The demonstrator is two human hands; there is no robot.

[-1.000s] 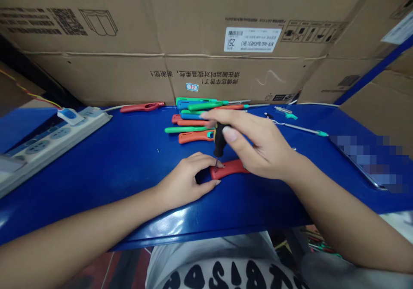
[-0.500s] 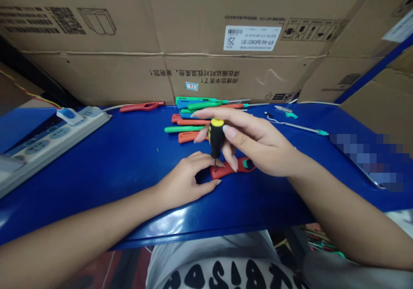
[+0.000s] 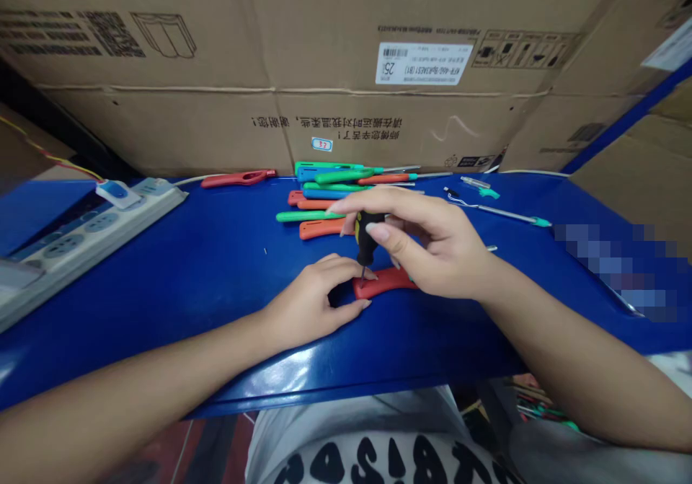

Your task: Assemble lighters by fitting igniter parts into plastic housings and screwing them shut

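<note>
A red stick-lighter body (image 3: 386, 280) lies on the blue table. My left hand (image 3: 311, 296) pinches its left end between thumb and fingers. A short screwdriver (image 3: 368, 235) with a black and yellow handle stands nearly upright, slightly tilted, its tip at a hole in that end. Around its handle close the thumb and fingers of my right hand (image 3: 427, 242), which also covers the lighter body's right end. Behind the hands lies a pile of green, blue, orange and red lighters (image 3: 324, 230), some with metal tubes.
A white power strip (image 3: 91, 235) runs along the left. Another red lighter body (image 3: 238, 179) lies near the cardboard (image 3: 216, 116) at the back. On the right are a metal tube with a green end (image 3: 508, 214), a small clear-and-green part (image 3: 481, 187) and a blurred-out flat object (image 3: 605, 271).
My right hand has turned and its fingers have curled in around the screwdriver handle, covering its yellow top and more of the lighter body. My left hand stays in place.
</note>
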